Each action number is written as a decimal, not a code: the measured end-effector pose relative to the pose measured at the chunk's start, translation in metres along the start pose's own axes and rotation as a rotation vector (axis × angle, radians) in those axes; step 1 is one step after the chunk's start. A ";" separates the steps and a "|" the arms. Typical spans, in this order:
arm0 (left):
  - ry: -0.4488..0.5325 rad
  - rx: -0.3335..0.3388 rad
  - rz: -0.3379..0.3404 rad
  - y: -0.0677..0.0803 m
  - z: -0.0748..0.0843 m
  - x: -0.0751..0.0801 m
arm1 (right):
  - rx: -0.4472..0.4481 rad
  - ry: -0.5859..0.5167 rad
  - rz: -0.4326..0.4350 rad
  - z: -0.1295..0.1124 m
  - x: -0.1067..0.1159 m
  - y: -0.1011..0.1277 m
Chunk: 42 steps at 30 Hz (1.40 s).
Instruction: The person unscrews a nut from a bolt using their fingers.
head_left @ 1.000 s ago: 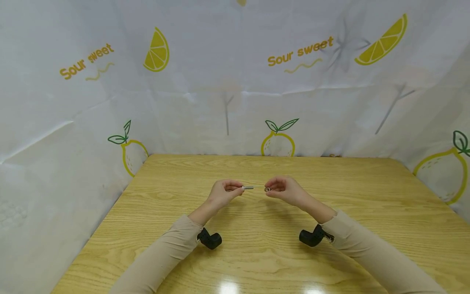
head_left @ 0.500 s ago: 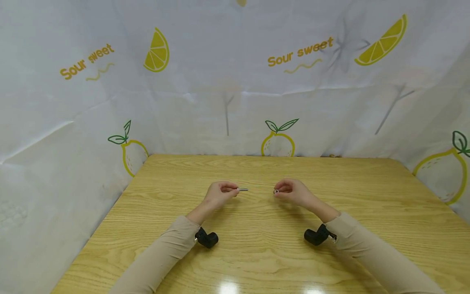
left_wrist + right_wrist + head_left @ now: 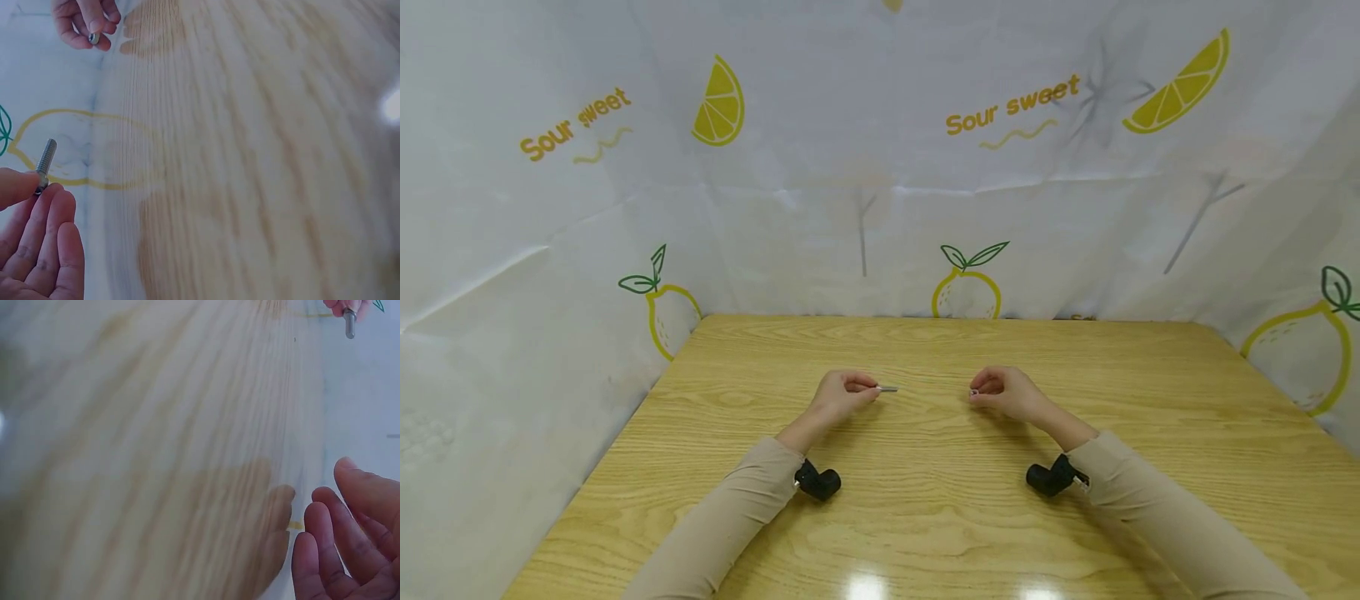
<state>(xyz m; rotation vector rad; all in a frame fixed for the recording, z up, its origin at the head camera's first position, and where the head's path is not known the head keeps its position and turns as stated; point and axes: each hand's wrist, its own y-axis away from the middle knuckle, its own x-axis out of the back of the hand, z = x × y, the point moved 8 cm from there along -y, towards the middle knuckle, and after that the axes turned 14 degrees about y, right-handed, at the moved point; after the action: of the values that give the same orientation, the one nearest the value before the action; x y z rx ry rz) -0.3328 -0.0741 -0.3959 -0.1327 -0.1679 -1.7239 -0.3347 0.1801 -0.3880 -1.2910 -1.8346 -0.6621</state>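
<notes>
A silver threaded bolt (image 3: 46, 157) is pinched at its head between thumb and fingers of my left hand (image 3: 841, 395), its shaft pointing right toward the other hand. My right hand (image 3: 1011, 394) pinches a small shiny metal nut (image 3: 973, 392) at its fingertips; the left wrist view shows that nut (image 3: 94, 38) too. In the right wrist view my thumb and fingers (image 3: 325, 534) hide the nut, while the far end of the bolt (image 3: 350, 328) shows at the top. Both hands are raised over the table, apart from each other.
A wood-grain table (image 3: 917, 500) stretches beneath both hands. White fabric printed with lemons (image 3: 966, 296) hangs behind and beside it. Black wrist cameras (image 3: 818, 482) are strapped on at the cuffs of both beige sleeves (image 3: 730, 517).
The hands have drawn apart, the left with the bolt going left and the right with the nut going right, so the gap between bolt and nut has grown.
</notes>
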 end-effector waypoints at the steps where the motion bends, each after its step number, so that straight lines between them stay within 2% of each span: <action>1: -0.004 0.005 -0.002 0.000 -0.001 0.000 | 0.004 0.004 0.004 0.000 0.000 0.000; 13: -0.040 0.034 -0.010 -0.001 -0.007 0.003 | -0.003 0.079 -0.008 0.004 -0.003 -0.001; 22: -0.079 0.031 -0.010 -0.001 -0.009 0.001 | 0.004 0.112 -0.026 0.003 -0.006 0.001; 32: -0.092 0.064 -0.020 0.000 -0.011 0.000 | 0.021 0.112 -0.025 0.004 -0.006 0.000; 42: -0.185 0.045 -0.027 0.002 -0.007 -0.003 | 0.011 0.095 -0.034 0.003 -0.005 0.001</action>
<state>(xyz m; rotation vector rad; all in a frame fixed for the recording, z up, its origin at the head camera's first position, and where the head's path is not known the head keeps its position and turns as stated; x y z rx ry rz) -0.3302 -0.0731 -0.4033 -0.2583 -0.3459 -1.7328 -0.3334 0.1802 -0.3942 -1.2031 -1.7835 -0.7183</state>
